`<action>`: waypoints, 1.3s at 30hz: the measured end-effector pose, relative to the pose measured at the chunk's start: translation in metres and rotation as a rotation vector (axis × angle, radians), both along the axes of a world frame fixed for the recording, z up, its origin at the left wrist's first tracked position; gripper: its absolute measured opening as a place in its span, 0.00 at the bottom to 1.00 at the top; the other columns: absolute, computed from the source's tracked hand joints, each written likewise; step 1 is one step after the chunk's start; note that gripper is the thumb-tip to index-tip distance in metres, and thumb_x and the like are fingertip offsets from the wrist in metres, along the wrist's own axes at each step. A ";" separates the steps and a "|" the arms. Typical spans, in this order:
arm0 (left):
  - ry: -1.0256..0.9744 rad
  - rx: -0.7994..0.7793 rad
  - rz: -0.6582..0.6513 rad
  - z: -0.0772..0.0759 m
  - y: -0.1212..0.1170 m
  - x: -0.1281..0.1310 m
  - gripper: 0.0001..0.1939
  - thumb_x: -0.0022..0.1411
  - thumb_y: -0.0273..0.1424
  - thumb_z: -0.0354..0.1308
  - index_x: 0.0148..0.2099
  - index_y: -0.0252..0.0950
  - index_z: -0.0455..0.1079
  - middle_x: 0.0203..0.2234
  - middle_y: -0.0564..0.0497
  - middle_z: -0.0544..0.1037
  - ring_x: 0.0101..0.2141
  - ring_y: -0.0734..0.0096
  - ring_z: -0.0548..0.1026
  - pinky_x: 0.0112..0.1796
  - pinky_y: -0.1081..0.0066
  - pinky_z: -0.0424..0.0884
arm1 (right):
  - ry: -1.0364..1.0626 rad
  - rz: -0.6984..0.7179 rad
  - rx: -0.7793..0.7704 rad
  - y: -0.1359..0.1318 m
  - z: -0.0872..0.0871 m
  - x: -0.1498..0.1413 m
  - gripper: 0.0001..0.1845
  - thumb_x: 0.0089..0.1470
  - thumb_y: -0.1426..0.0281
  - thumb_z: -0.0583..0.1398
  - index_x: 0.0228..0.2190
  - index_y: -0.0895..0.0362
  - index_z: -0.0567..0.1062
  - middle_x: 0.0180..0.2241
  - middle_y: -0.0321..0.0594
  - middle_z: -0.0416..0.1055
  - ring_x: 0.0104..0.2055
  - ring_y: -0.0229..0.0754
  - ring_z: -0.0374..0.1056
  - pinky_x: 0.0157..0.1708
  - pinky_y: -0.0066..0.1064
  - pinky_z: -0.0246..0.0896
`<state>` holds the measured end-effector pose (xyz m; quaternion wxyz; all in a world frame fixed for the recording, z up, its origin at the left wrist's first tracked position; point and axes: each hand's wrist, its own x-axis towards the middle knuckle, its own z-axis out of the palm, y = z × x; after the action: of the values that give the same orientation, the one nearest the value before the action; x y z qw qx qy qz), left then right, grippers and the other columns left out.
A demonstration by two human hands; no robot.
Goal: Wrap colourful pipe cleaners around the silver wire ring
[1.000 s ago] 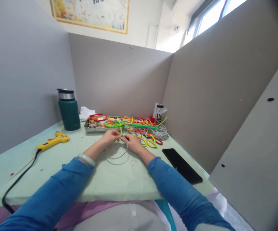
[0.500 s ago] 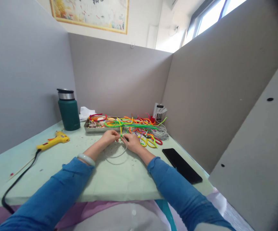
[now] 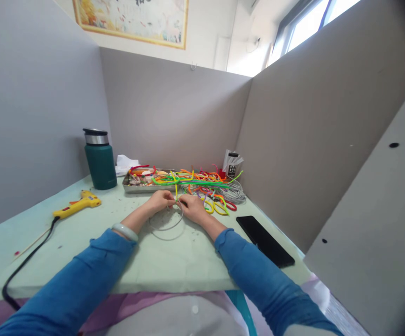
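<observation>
Over the middle of the table, my left hand (image 3: 160, 200) and my right hand (image 3: 192, 208) meet with fingertips pinched together. Between them they hold a thin grey wire loop (image 3: 167, 229), which hangs down toward me above the tabletop. A small bit of green shows at the pinch, too small to make out well. Just behind the fingertips stands a yellow pipe cleaner (image 3: 176, 190). Close beyond lies a bundle of green pipe cleaners (image 3: 205, 184). Fingers hide the top of the loop.
A metal tray (image 3: 142, 189) of small craft pieces stands behind my hands, beside a coiled grey wire (image 3: 236, 192). Left are a yellow glue gun (image 3: 79, 204) with its cord and a green bottle (image 3: 100, 163). A black phone (image 3: 265, 240) lies right. Grey partitions (image 3: 174, 102) enclose the table.
The wire loop has shifted slightly to the left and tilted between my fingers. Less of the green bit shows at the pinch. Both hands stay nearly in place.
</observation>
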<state>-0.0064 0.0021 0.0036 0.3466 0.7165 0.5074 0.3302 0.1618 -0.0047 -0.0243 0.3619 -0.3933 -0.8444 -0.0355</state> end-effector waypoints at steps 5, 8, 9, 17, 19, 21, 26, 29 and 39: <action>0.007 0.009 -0.018 0.001 -0.001 0.000 0.17 0.42 0.43 0.60 0.27 0.33 0.65 0.14 0.55 0.69 0.15 0.82 0.57 0.18 0.77 0.50 | -0.023 -0.011 0.042 0.002 -0.002 0.000 0.10 0.54 0.68 0.54 0.26 0.58 0.72 0.27 0.37 0.68 0.29 0.34 0.60 0.27 0.24 0.46; 0.028 0.026 -0.032 -0.001 0.002 0.000 0.16 0.43 0.42 0.59 0.26 0.33 0.66 0.14 0.55 0.69 0.15 0.81 0.57 0.18 0.77 0.51 | -0.040 -0.013 0.064 0.003 -0.003 0.001 0.09 0.54 0.69 0.54 0.26 0.57 0.72 0.27 0.37 0.67 0.29 0.34 0.59 0.27 0.24 0.46; 0.035 0.031 -0.036 -0.003 0.004 -0.001 0.16 0.43 0.41 0.59 0.26 0.33 0.66 0.14 0.55 0.70 0.15 0.81 0.58 0.18 0.77 0.52 | -0.044 -0.014 0.068 0.004 -0.003 0.001 0.09 0.54 0.69 0.54 0.26 0.57 0.72 0.27 0.36 0.67 0.29 0.34 0.59 0.27 0.24 0.46; 0.139 0.113 -0.094 -0.015 0.016 -0.005 0.17 0.43 0.44 0.58 0.25 0.33 0.68 0.16 0.54 0.71 0.17 0.79 0.60 0.20 0.76 0.54 | -0.031 -0.001 0.047 0.000 -0.001 0.002 0.06 0.52 0.71 0.55 0.30 0.55 0.72 0.31 0.36 0.66 0.31 0.34 0.60 0.28 0.24 0.47; 0.155 0.122 -0.110 -0.015 0.015 -0.006 0.18 0.43 0.45 0.58 0.25 0.33 0.68 0.16 0.54 0.71 0.17 0.79 0.60 0.20 0.76 0.53 | -0.033 0.004 0.034 0.000 0.000 0.002 0.06 0.52 0.71 0.55 0.30 0.55 0.72 0.32 0.37 0.66 0.31 0.34 0.60 0.28 0.24 0.48; 0.160 0.112 -0.115 -0.013 0.014 -0.006 0.19 0.42 0.46 0.58 0.26 0.33 0.69 0.16 0.54 0.71 0.17 0.79 0.60 0.20 0.76 0.53 | -0.027 0.005 0.022 0.001 -0.001 0.002 0.05 0.52 0.71 0.55 0.30 0.55 0.72 0.32 0.37 0.66 0.31 0.34 0.60 0.28 0.24 0.49; 0.166 0.120 -0.123 -0.012 0.013 -0.006 0.17 0.44 0.44 0.56 0.26 0.33 0.68 0.17 0.53 0.72 0.17 0.79 0.60 0.20 0.76 0.54 | 0.011 0.017 -0.005 0.005 -0.003 0.002 0.04 0.51 0.71 0.56 0.29 0.56 0.72 0.30 0.36 0.66 0.32 0.34 0.61 0.30 0.24 0.50; 0.175 0.127 -0.137 -0.013 0.013 -0.006 0.15 0.45 0.42 0.56 0.26 0.33 0.68 0.17 0.53 0.72 0.18 0.78 0.62 0.20 0.77 0.55 | 0.032 0.024 -0.026 0.006 -0.004 0.002 0.04 0.50 0.72 0.56 0.29 0.56 0.72 0.30 0.35 0.67 0.32 0.34 0.62 0.31 0.24 0.51; 0.192 0.147 -0.149 -0.011 0.009 -0.003 0.10 0.43 0.35 0.56 0.27 0.33 0.69 0.19 0.53 0.73 0.21 0.75 0.66 0.23 0.76 0.59 | 0.065 -0.002 -0.083 0.004 -0.001 0.001 0.05 0.50 0.72 0.56 0.29 0.55 0.73 0.29 0.35 0.70 0.32 0.36 0.62 0.29 0.24 0.50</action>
<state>-0.0096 0.0113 -0.0070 0.2666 0.8039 0.4580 0.2700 0.1627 -0.0009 -0.0257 0.3723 -0.4100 -0.8326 0.0120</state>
